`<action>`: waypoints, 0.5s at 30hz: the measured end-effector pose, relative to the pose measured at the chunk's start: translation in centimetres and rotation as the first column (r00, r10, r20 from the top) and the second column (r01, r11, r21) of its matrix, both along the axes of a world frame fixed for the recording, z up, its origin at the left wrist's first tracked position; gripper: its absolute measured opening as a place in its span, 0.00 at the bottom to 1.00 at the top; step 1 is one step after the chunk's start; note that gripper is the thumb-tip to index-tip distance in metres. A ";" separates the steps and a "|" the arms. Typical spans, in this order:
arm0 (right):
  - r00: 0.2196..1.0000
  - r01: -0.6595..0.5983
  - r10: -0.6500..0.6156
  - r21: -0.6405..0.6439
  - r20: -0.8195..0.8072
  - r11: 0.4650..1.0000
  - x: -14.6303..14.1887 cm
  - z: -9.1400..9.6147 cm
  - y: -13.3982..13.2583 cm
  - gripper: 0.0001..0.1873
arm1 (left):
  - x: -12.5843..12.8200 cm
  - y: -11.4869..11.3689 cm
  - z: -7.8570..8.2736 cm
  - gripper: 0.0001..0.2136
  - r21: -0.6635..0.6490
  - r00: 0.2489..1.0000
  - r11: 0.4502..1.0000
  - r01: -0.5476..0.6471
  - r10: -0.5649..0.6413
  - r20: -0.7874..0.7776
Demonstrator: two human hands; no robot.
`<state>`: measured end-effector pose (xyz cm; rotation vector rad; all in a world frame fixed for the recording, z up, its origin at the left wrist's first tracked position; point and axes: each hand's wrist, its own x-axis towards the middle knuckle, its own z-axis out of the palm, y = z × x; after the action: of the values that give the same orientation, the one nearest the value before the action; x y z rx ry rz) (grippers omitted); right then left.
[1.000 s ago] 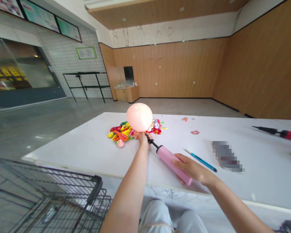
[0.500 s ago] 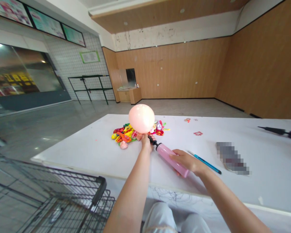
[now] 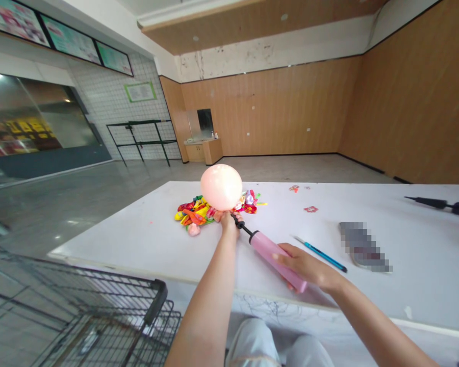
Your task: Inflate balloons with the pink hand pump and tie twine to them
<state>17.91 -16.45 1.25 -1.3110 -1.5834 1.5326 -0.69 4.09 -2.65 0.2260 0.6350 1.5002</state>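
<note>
A pale pink balloon [image 3: 221,186], partly blown up, sits on the black nozzle of a pink hand pump [image 3: 272,253]. My left hand [image 3: 229,224] is closed round the balloon's neck at the nozzle. My right hand [image 3: 309,267] is wrapped round the near end of the pump body, above the white table [image 3: 145,239]. Behind the balloon lies a heap of several flat coloured balloons [image 3: 199,211].
A blue pen [image 3: 321,253] and a blurred dark object [image 3: 363,246] lie to the right of the pump. A red and black pump [image 3: 449,205] lies at the far right. A black wire shopping cart [image 3: 99,311] stands at the lower left. Small red scraps [image 3: 310,209] dot the table.
My right hand pushed the pink pump in toward the nozzle and has drawn it back out again. The balloon has stayed about the same size. My left hand held its place.
</note>
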 end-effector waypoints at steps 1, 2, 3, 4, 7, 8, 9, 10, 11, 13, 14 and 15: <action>1.000 -0.010 0.010 -0.005 -0.009 1.000 0.8 0.0 -0.7 0.28 | 0.0 0.1 0.2 0.08 -0.018 1.000 1.000 -0.011 0.011 -0.010; 1.000 -0.016 0.016 -0.007 -0.012 1.000 1.5 0.0 -1.4 0.28 | 0.0 0.2 0.3 0.08 -0.028 1.000 0.999 -0.016 0.015 -0.018; 1.000 -0.018 0.018 -0.016 -0.013 1.000 2.1 0.1 -2.0 0.28 | 0.0 0.2 0.4 0.08 -0.028 1.000 1.000 -0.014 0.013 -0.017; 1.000 -0.015 0.015 -0.027 -0.014 1.000 2.5 0.2 -2.4 0.28 | -0.1 0.3 0.4 0.08 -0.024 1.000 1.000 -0.010 0.010 -0.013; 1.000 0.009 -0.010 -0.080 -0.017 0.997 2.5 0.6 -2.7 0.27 | -0.2 0.3 0.4 0.08 -0.009 1.000 1.000 -0.006 0.006 -0.001; 1.000 0.016 -0.017 -0.088 -0.017 0.996 2.1 0.7 -2.4 0.26 | -0.2 0.3 0.3 0.09 -0.007 1.000 1.000 -0.006 0.006 0.001; 1.000 0.019 -0.020 -0.088 -0.014 0.996 1.7 0.8 -2.0 0.24 | -0.2 0.2 0.2 0.09 -0.004 1.000 1.000 -0.004 0.004 0.002; 1.000 0.024 -0.025 -0.086 -0.006 0.996 1.1 0.8 -1.3 0.23 | -0.2 0.1 0.1 0.09 0.001 1.000 1.000 0.000 0.000 0.004; 1.000 0.031 -0.031 -0.080 0.003 0.996 0.5 0.7 -0.5 0.21 | -0.1 0.1 0.0 0.09 0.006 1.000 1.000 0.006 -0.006 0.007; 0.998 0.062 -0.060 -0.070 0.030 0.996 -0.9 0.5 1.5 0.18 | -0.1 -0.1 -0.1 0.09 0.021 1.000 0.999 0.025 -0.026 0.014; 0.997 0.067 -0.065 -0.051 0.037 0.996 -1.6 0.4 2.6 0.17 | -0.1 -0.2 -0.2 0.09 0.027 0.999 0.999 0.031 -0.031 0.015; 0.996 0.074 -0.073 -0.037 0.047 0.997 -2.3 0.3 3.6 0.16 | -0.1 -0.3 -0.3 0.09 0.029 0.999 0.999 0.031 -0.031 0.013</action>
<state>15.59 -12.80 1.56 -1.4195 -1.5231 1.5052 -0.76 3.82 -2.91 0.2468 0.5968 1.4806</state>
